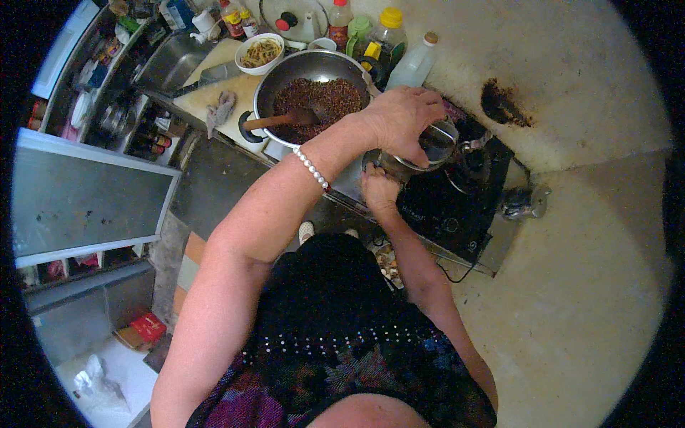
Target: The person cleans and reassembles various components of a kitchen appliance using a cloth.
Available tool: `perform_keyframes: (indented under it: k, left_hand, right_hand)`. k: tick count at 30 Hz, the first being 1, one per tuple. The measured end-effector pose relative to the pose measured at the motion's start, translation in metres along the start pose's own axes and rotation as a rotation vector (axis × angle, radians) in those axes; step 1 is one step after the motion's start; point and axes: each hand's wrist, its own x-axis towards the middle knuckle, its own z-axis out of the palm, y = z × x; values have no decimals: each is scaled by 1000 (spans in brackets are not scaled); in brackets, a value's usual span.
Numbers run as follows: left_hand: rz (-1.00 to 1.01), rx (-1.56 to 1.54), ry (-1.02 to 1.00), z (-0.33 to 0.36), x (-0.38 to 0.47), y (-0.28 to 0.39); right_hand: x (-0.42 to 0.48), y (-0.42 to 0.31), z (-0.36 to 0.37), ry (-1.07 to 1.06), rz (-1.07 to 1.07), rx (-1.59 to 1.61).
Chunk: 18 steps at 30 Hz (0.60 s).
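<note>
My left hand [406,125], with a pearl-like bracelet at the wrist, spreads over a shiny round container [441,142] above the black cooktop [428,206] and grips it. Below it, my right hand [381,188] has its fingers curled at the near left side of the container; the hands partly hide it, and its contents cannot be told. Left of my hands, a two-handled metal wok [258,104] holds many small reddish-brown pieces [321,96]. A wooden spatula [267,122] rests in the wok, its handle over the rim.
Behind the wok stand a white bowl of food strips [260,53], a clear glass lid [299,18] and several bottles, one with a yellow cap [390,18]. A grey cloth [221,109] lies on the counter near the sink [174,59]. A metal pot [468,160] sits on the cooktop.
</note>
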Motion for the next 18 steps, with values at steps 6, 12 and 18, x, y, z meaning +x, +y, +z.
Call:
perform_keyframes:
  k: [6, 12, 18]
  left_hand:
    - [25, -29, 17, 4, -1, -3]
    - [0, -28, -1, 4, -3, -4]
    - [-10, -66, -50, 1, 0, -2]
  right_hand:
    - [-3, -2, 24, 76, 63, -8]
    - [-4, -6, 20, 151, 45, 134]
    - [-7, 2, 32, 126, 47, 149]
